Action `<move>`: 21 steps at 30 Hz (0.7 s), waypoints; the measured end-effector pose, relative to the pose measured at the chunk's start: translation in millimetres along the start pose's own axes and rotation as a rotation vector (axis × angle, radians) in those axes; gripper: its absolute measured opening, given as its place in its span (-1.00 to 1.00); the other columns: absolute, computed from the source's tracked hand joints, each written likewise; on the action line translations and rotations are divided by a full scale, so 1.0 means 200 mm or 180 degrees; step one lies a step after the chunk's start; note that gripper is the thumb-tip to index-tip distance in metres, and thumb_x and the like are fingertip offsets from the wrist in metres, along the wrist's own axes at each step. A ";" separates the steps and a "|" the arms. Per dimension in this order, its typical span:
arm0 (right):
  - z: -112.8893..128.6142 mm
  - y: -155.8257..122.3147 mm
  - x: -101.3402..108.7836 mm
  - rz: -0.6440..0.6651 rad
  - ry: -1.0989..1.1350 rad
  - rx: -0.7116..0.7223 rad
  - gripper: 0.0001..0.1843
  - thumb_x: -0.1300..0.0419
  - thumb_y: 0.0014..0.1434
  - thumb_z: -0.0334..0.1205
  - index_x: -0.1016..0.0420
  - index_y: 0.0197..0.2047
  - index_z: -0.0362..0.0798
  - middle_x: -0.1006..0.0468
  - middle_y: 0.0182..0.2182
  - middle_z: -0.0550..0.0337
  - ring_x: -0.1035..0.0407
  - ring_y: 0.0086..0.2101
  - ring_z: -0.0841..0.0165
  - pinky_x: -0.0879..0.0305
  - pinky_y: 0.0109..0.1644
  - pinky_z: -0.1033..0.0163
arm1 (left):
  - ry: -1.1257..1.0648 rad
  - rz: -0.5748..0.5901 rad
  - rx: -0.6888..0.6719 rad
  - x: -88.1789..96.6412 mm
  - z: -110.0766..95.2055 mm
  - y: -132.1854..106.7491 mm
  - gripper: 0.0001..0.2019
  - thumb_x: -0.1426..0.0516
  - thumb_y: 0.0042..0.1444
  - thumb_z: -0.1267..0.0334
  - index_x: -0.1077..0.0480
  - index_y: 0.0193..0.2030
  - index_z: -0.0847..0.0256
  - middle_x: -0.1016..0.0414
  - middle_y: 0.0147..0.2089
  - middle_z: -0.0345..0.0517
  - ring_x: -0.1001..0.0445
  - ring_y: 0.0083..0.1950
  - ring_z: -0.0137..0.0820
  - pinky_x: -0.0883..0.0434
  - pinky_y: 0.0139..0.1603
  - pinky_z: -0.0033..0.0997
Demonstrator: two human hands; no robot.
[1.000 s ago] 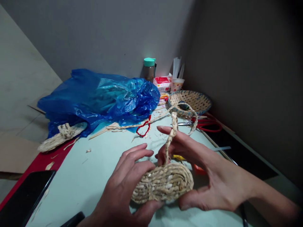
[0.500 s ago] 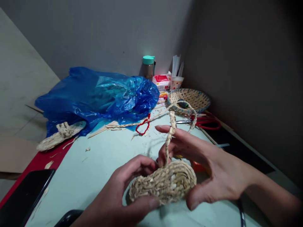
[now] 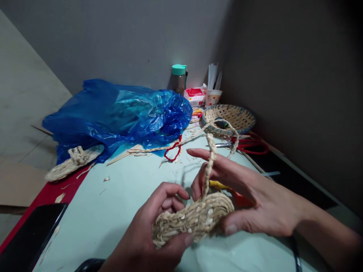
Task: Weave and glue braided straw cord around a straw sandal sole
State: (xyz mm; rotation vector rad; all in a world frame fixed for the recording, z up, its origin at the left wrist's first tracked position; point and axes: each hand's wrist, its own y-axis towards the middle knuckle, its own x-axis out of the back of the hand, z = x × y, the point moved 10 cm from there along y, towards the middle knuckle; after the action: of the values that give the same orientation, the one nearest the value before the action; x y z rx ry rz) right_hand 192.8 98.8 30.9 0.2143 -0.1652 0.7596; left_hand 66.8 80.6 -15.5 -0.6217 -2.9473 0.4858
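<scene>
A coiled sole of braided straw (image 3: 195,219) stands tilted on its edge low in the middle of the view. My left hand (image 3: 159,223) grips its left end, thumb across the near face and fingers curled behind. At the right end, my right hand (image 3: 241,192) has its thumb against the sole's edge. Its other fingers are bent behind the braid's base, and the index finger stretches out past the braid. From the top edge rises a loose straw braid (image 3: 210,166), looping back over the table. The right fingertips are partly hidden.
A blue plastic bag (image 3: 119,117) fills the back left, with a small straw slipper (image 3: 75,162) before it. Red-handled scissors (image 3: 249,145), a woven basket (image 3: 241,117), a paper cup (image 3: 213,98) and a bottle (image 3: 178,79) stand right and behind. A black phone (image 3: 31,238) lies left.
The sole has tipped and shifted slightly left and the braid's upright part leans more to the right. My right thumb has moved up onto the sole's edge.
</scene>
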 end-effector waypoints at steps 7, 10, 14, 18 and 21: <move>0.03 0.01 0.00 -0.0030 -0.0107 -0.0005 -0.15 -0.32 0.28 -0.11 0.04 0.47 0.14 -0.54 -0.07 0.21 -0.46 -0.09 0.33 -0.25 0.17 0.16 | 0.0290 -0.0235 -0.0120 0.03 0.00 0.00 -0.68 -0.22 -0.12 0.33 -0.37 -0.15 0.05 -0.44 -0.32 -0.31 -0.41 -0.35 -0.43 -0.32 -0.32 -0.48; 0.03 0.01 0.01 -0.0091 -0.0223 -0.0005 -0.18 -0.32 0.28 -0.09 0.00 0.46 0.09 -0.54 -0.08 0.18 -0.44 -0.03 0.26 -0.20 0.23 0.09 | 0.0148 -0.0095 -0.0044 0.02 0.02 0.00 -0.67 -0.25 -0.11 0.31 -0.38 -0.14 0.04 -0.45 -0.31 -0.29 -0.41 -0.35 -0.42 -0.30 -0.34 -0.48; 0.03 0.02 -0.01 -0.0038 -0.0065 0.0027 -0.18 -0.35 0.25 -0.12 -0.05 0.43 0.03 -0.52 -0.07 0.15 -0.44 -0.04 0.27 -0.23 0.21 0.11 | -0.0172 0.0171 -0.0100 0.01 0.03 0.00 -0.67 -0.28 -0.07 0.27 -0.39 -0.11 0.01 -0.49 -0.27 -0.28 -0.42 -0.32 -0.41 -0.28 -0.33 -0.47; 0.03 0.02 -0.02 0.0032 0.0319 -0.0038 -0.35 -0.26 0.33 -0.11 -0.13 0.38 0.04 -0.47 -0.06 0.17 -0.41 -0.06 0.31 -0.31 0.10 0.20 | -0.0103 0.0077 -0.0413 0.03 -0.01 0.00 -0.74 -0.28 -0.04 0.29 -0.48 -0.17 -0.03 -0.53 -0.27 -0.33 -0.44 -0.28 -0.41 -0.32 -0.27 -0.48; 0.02 0.02 -0.03 0.0016 0.0496 -0.0094 -0.42 -0.21 0.38 -0.09 -0.14 0.38 0.10 -0.45 -0.04 0.18 -0.38 -0.03 0.31 -0.33 0.03 0.22 | -0.0024 -0.0082 -0.0445 0.05 -0.02 -0.01 -0.76 -0.28 -0.05 0.31 -0.50 -0.21 -0.05 -0.54 -0.28 -0.36 -0.45 -0.28 -0.42 -0.33 -0.28 -0.49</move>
State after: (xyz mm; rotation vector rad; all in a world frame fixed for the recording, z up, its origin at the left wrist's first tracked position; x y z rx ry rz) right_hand 185.8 96.1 34.2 0.1262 -0.0293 0.7750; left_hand 58.2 84.4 -11.2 -0.5957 -3.0115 0.2821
